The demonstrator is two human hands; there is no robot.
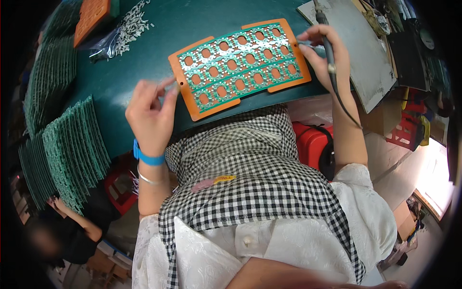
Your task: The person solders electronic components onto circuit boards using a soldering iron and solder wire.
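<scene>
In the upper middle of the frame, on the green table (pixel 144 62), lies an orange tray (pixel 195 110), tilted a little, with its right end higher in view. On it sits a green circuit board (pixel 245 61) with three rows of round and oval openings that show the orange beneath. My left hand (pixel 151 108) is at the tray's left edge, fingers curled and thumb held apart from them, with nothing seen between; I cannot tell whether a fingertip touches the edge. My right hand (pixel 332 55) is at the tray's right edge, thumb and forefinger parted by a small gap, and a dark pen-like tool (pixel 325 41) runs across it, its cord trailing down toward my forearm; I cannot tell how firmly my fingers have hold of it. A blue band (pixel 149 157) circles my left wrist. In the upper left, small white pieces (pixel 132 30) lie heaped by a clear plastic bag (pixel 103 48), near another orange tray (pixel 91 19). Green boards (pixel 74 149) stand in close rows along the left side. A grey panel (pixel 358 58) lies at the upper right, and a co-worker's hand (pixel 60 207) shows at the lower left.
</scene>
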